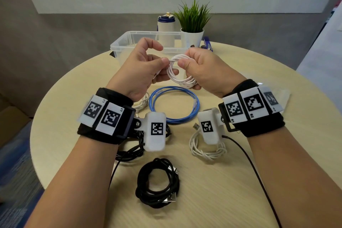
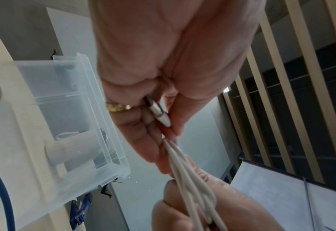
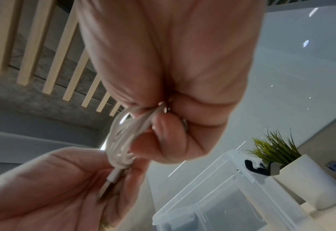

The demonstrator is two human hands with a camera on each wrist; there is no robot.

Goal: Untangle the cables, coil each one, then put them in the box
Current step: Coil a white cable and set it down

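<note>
A coiled white cable hangs in the air between both hands, above the table and in front of the clear plastic box. My right hand grips the right side of the coil. My left hand pinches the coil's left edge and holds its white plug end against the fingers. On the table lie a blue cable coil, a black coil, a white coil, another black cable and a white cable under my left wrist.
Behind the box stand a white-and-blue canister and a potted green plant. A blue tool lies to the plant's right. The round wooden table ends close on both sides. A thin black wire trails from my right wrist.
</note>
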